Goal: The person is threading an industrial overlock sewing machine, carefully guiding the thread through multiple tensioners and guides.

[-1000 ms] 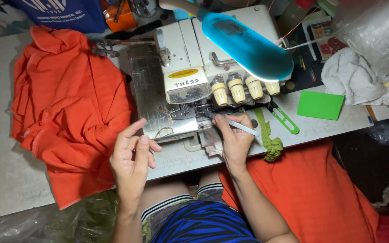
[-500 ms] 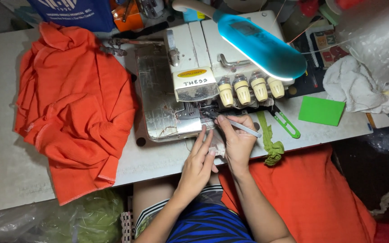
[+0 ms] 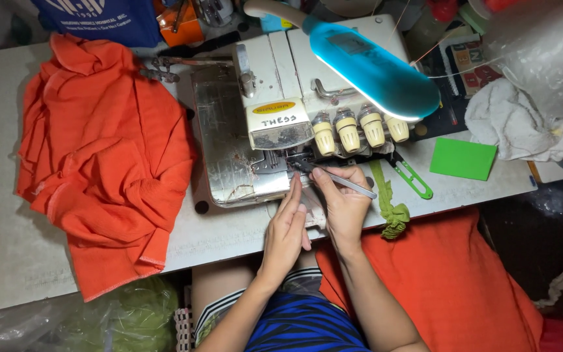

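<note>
A cream overlock sewing machine stands at the middle of the grey table. My right hand pinches metal tweezers, whose tip points into the needle area at the machine's front. Right beside it on the left, my left hand is held flat with fingers straight, fingertips reaching the machine's front edge. It holds nothing that I can see. Orange fabric lies heaped on the table to the left.
A lit blue lamp hangs over the machine. A green strip of cloth, green-handled snips, a green pad and a white rag lie to the right. More orange cloth covers my right lap.
My left hand has moved right from the table's front edge to the machine's needle area, next to my right hand. The right hand has stayed at the machine with the tweezers.
</note>
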